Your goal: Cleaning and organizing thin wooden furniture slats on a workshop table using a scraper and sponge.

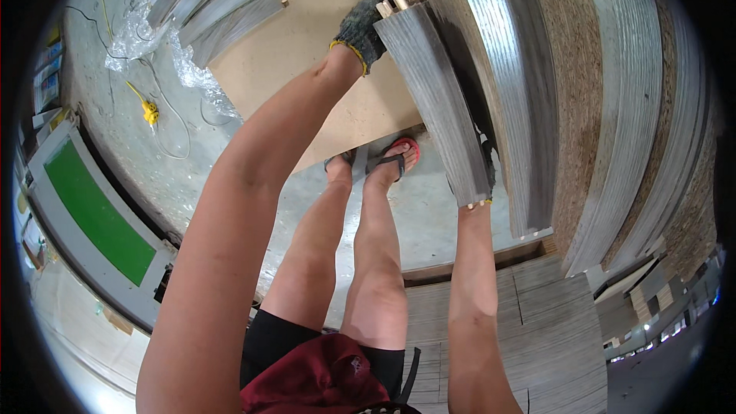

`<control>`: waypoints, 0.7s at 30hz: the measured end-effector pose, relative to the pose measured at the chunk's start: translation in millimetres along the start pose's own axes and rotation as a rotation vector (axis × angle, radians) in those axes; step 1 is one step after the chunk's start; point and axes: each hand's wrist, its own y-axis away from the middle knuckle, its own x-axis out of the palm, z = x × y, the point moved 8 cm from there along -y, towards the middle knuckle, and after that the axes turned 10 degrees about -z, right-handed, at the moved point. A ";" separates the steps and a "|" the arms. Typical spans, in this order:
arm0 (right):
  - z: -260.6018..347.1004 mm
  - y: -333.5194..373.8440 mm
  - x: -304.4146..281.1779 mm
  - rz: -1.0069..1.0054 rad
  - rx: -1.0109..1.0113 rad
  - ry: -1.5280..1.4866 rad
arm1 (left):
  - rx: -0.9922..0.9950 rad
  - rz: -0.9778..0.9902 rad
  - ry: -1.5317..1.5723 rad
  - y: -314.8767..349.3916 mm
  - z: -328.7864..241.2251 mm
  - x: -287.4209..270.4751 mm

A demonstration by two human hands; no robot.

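Note:
A long grey wood-grain board point(431, 96) with light wooden dowels standing out of both ends is held between my two hands. My left hand point(362, 31), in a dark grey knit glove with a yellow cuff, closes on its far end; the fingertips are hidden behind the end. At the near end, my right hand point(491, 172) grips from the right side and underneath. Most of that gloved hand is covered by the board. Close on the right stands a stack of similar grey boards point(515, 92), also with dowels at the far end.
Further right are chipboard panels point(571, 100) and more grey boards point(629, 100). A large brown sheet point(307, 115) lies ahead, bearing boards point(230, 19) at far left. Plastic wrap point(195, 73) and a yellow corded device point(150, 113) lie on the floor. A green-topped unit point(100, 211) stands left.

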 end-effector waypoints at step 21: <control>-7.7 13.3 18.1 -0.012 -0.070 0.129 | 0.803 -0.254 -1.043 35.6 -36.6 15.0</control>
